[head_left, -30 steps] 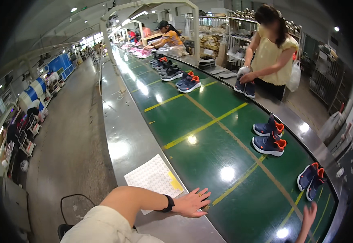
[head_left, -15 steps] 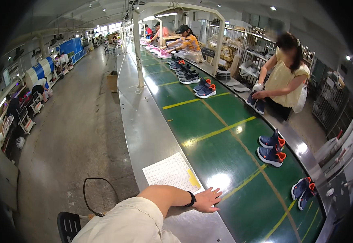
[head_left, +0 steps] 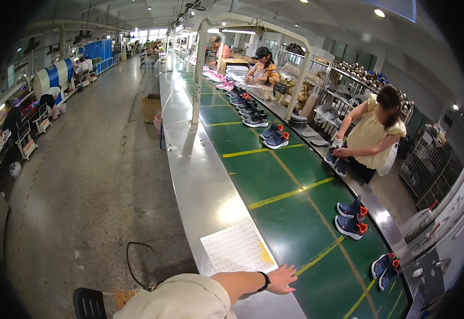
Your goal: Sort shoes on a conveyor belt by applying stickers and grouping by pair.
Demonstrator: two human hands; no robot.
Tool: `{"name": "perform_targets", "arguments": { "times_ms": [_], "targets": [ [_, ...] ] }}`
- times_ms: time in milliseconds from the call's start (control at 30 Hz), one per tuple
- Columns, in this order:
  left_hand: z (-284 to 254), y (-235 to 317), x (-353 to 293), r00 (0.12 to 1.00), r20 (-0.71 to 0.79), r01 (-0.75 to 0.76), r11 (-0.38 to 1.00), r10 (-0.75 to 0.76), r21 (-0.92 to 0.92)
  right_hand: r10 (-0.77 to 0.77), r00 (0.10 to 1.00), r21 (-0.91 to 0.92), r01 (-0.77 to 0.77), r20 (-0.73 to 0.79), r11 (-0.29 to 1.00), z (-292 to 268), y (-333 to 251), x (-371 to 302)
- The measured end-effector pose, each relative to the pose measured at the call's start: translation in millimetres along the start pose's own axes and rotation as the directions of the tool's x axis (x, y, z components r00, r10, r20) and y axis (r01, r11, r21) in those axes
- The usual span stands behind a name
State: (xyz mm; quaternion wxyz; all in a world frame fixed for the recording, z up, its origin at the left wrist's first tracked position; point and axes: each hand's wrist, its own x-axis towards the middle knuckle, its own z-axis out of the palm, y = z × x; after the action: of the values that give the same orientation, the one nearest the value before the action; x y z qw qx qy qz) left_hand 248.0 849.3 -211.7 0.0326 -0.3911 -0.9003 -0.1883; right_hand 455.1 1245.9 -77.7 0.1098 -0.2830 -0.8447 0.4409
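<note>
My left hand lies palm down at the lower middle, fingers spread and holding nothing. It is by the near right corner of a white printed sheet with a yellow strip, where the metal table edge meets the green conveyor belt. A dark band circles that wrist. Across the belt stand two pairs of navy sneakers with orange linings: one pair level with the sheet, another pair nearer at the right. My right hand is out of the picture.
Several more sneakers stand farther up the belt, pink ones beyond. A co-worker at the right handles navy shoes over the belt's far edge; another sits farther off. A white post rises from the metal table. A chair is at lower left.
The view has tilted up, so most things sit lower in the picture. My left hand stays by the sheet's corner. The far co-worker in orange has straightened and drawn their hands back from the belt.
</note>
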Motion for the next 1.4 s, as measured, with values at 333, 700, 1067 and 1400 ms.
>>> {"name": "perform_targets", "arguments": {
  "times_ms": [333,700,1067,1400],
  "targets": [
    [-20.5,106.3,-15.2,0.996,-0.005,0.061,0.704,-0.091,-0.707,-0.306,0.946,-0.58,0.309,0.107,0.753,165.2,-106.0,-148.9],
    [-25.5,89.7,-75.1,0.994,-0.105,-0.103,0.731,0.044,-0.674,-0.317,0.945,-0.502,0.311,0.076,0.807,219.8,-116.3,-230.7],
    [-58.6,104.0,-29.6,0.861,-0.068,-0.453,0.699,0.504,-0.554,-0.362,0.913,-0.543,0.403,0.186,0.737,207.8,-85.8,-233.5],
    [-35.4,99.1,-25.3,0.757,-0.164,-0.648,0.694,0.632,-0.315,-0.192,0.931,-0.574,0.344,0.31,0.743,207.3,-95.0,-229.3]
  ]
}}
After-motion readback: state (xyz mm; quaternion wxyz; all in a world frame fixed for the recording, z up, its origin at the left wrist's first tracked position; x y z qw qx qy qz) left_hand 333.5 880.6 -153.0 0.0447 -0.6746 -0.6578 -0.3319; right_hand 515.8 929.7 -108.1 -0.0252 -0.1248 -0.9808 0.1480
